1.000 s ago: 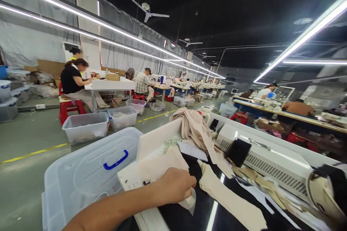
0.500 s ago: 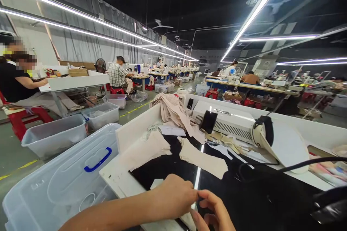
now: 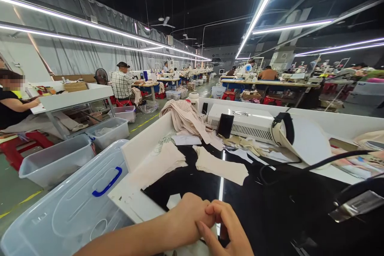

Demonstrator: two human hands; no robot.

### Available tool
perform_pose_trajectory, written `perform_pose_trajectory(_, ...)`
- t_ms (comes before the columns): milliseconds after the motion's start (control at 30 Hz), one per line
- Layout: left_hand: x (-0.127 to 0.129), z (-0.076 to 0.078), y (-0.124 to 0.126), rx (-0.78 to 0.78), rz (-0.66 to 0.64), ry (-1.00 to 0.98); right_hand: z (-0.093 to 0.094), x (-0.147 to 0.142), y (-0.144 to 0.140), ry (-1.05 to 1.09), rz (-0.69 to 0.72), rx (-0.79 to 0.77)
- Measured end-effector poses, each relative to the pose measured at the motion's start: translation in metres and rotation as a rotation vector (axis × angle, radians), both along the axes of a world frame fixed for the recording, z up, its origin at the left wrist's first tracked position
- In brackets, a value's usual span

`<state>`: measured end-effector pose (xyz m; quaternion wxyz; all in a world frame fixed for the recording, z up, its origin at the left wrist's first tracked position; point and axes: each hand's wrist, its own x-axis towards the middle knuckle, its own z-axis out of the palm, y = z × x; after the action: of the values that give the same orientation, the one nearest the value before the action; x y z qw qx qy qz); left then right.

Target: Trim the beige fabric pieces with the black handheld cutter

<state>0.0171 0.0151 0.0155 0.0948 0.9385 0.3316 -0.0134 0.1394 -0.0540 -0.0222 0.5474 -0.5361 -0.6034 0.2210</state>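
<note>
Low in the middle of the head view, my left hand (image 3: 187,218) is closed with its back toward me. Its fingertips and anything in them are hidden. Beside it, my right hand (image 3: 229,224) curves its thumb and forefinger against the left hand's fingers. Whatever lies between them cannot be made out. A pale piece (image 3: 192,249) shows partly below both hands. A small white piece (image 3: 173,201) lies just beyond my left hand. Farther out on the black tabletop (image 3: 186,182) are a stack of cut beige fabric (image 3: 220,165) and another beige stack (image 3: 163,164) to its left.
A draped fabric pile (image 3: 183,118), a phone (image 3: 225,125), a white slotted machine (image 3: 243,122) and a white visor (image 3: 303,140) line the back. A lidded clear bin (image 3: 69,204) stands left. A black cable (image 3: 327,164) crosses at right. Several people sit at other tables.
The view has shifted slightly, so the background sits farther left. My right hand has moved in closer over the left hand's fingers. The fabric stacks stay in place.
</note>
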Motion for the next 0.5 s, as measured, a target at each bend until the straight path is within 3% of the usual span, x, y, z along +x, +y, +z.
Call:
perform_pose_trajectory(267,0.001,0.011,-0.004,-0.006,0.022,0.057,0.019,-0.005,-0.004,0.057,0.03,-0.044)
perform_pose_trajectory(500,0.001,0.009,-0.006,0.009,-0.02,0.102,0.024,-0.005,-0.006,0.1,0.054,-0.087)
